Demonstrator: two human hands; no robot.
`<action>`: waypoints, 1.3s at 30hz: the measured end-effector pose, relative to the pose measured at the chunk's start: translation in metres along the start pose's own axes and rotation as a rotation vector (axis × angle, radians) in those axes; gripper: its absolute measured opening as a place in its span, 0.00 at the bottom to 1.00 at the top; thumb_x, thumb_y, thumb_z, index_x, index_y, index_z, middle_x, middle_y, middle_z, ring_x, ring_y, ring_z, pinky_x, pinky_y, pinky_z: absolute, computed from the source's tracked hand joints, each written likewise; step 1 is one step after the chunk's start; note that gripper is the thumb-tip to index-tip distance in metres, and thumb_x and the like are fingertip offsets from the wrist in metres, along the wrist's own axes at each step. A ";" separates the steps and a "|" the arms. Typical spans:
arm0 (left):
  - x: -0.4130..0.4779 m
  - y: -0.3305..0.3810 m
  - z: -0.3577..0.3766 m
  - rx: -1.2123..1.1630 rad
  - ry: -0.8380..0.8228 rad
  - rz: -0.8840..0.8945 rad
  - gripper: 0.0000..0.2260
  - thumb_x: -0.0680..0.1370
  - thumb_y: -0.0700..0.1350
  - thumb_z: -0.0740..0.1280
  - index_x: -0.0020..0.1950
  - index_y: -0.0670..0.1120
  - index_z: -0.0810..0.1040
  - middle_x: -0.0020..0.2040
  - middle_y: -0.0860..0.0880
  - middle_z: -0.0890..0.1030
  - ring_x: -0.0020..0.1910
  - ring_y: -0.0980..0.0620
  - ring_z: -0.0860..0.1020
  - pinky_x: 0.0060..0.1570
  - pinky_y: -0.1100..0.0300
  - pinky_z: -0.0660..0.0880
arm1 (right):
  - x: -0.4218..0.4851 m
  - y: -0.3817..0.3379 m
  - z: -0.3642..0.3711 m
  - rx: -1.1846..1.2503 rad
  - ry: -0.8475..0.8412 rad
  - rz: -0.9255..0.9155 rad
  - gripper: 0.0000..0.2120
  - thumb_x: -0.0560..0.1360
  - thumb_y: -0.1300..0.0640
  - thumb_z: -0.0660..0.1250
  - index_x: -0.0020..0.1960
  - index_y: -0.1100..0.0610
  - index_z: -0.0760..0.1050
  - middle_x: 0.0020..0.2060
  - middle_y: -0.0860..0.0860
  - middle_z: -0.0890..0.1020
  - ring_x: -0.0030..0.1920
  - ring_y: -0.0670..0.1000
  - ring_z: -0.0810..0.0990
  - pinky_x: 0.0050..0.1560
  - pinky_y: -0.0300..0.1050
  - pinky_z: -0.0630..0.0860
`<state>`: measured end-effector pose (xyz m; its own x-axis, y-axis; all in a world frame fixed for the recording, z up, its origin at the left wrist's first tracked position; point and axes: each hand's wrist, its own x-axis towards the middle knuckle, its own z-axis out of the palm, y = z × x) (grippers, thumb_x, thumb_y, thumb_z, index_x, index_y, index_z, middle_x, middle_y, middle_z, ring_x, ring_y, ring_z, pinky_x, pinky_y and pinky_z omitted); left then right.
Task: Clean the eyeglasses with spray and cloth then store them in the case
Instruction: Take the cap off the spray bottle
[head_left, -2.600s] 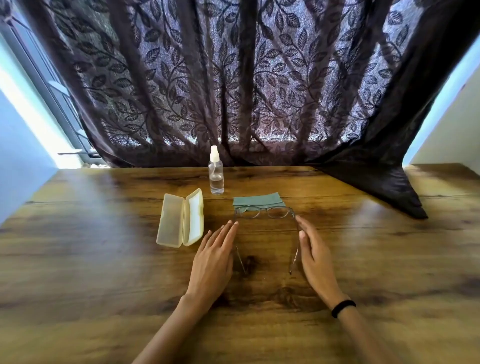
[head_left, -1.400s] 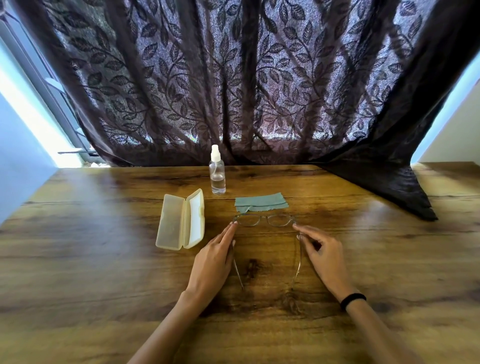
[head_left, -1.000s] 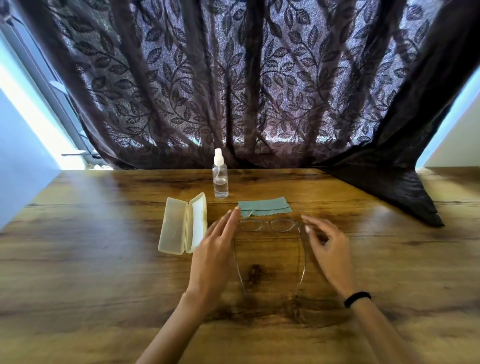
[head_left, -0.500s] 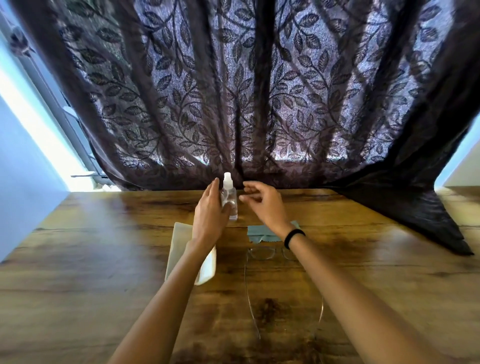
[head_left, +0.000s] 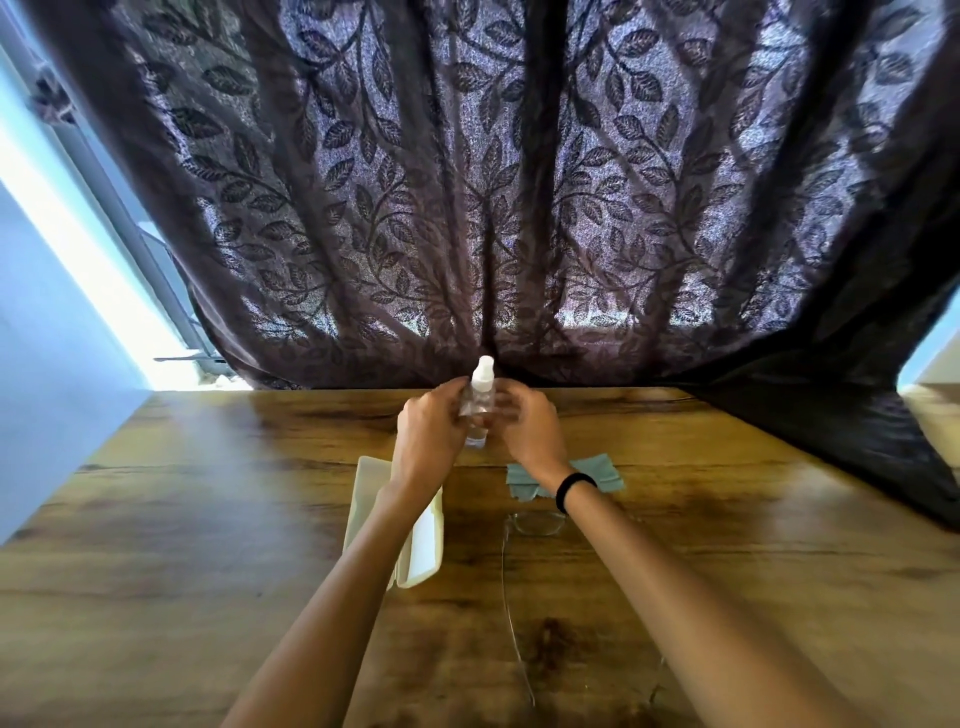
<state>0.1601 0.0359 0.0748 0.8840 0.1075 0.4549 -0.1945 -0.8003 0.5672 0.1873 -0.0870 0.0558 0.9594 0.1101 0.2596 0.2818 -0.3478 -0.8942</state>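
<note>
Hands at spray bottle (head_left: 479, 402), far edge of wooden table (head_left: 208, 519): left hand (head_left: 428, 439) and right hand (head_left: 530, 431) both curl fingers round its clear body, w/ white cap free above. Eyeglasses (head_left: 535, 522) lie open nearer than bottle, untouched; teal cloth (head_left: 602, 475) between bottle and glasses; open case (head_left: 421, 535) left of glasses. Est. progress: early; spraying, wiping, storing all remain.
</note>
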 end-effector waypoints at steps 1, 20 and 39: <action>0.000 0.005 -0.001 -0.045 -0.008 0.005 0.14 0.70 0.40 0.71 0.55 0.48 0.80 0.43 0.47 0.85 0.41 0.47 0.82 0.38 0.61 0.75 | -0.002 -0.002 -0.005 0.013 0.018 -0.014 0.16 0.68 0.61 0.73 0.55 0.57 0.78 0.48 0.52 0.84 0.46 0.46 0.81 0.49 0.42 0.79; -0.074 0.146 0.051 -0.779 -0.382 0.028 0.17 0.72 0.32 0.69 0.60 0.41 0.76 0.52 0.49 0.81 0.51 0.56 0.79 0.52 0.65 0.75 | -0.128 0.016 -0.178 -0.182 0.318 -0.020 0.21 0.64 0.59 0.76 0.57 0.58 0.78 0.47 0.47 0.82 0.41 0.36 0.79 0.42 0.22 0.72; -0.120 0.150 0.072 -0.776 -0.636 -0.049 0.21 0.73 0.32 0.67 0.65 0.42 0.71 0.56 0.52 0.77 0.55 0.60 0.76 0.55 0.67 0.73 | -0.192 0.039 -0.181 -0.068 0.441 0.134 0.23 0.66 0.61 0.75 0.59 0.52 0.74 0.46 0.39 0.79 0.47 0.38 0.78 0.47 0.31 0.73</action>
<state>0.0549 -0.1389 0.0557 0.9171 -0.3868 0.0964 -0.1748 -0.1729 0.9693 0.0158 -0.2900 0.0372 0.8952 -0.3412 0.2867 0.1408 -0.3939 -0.9083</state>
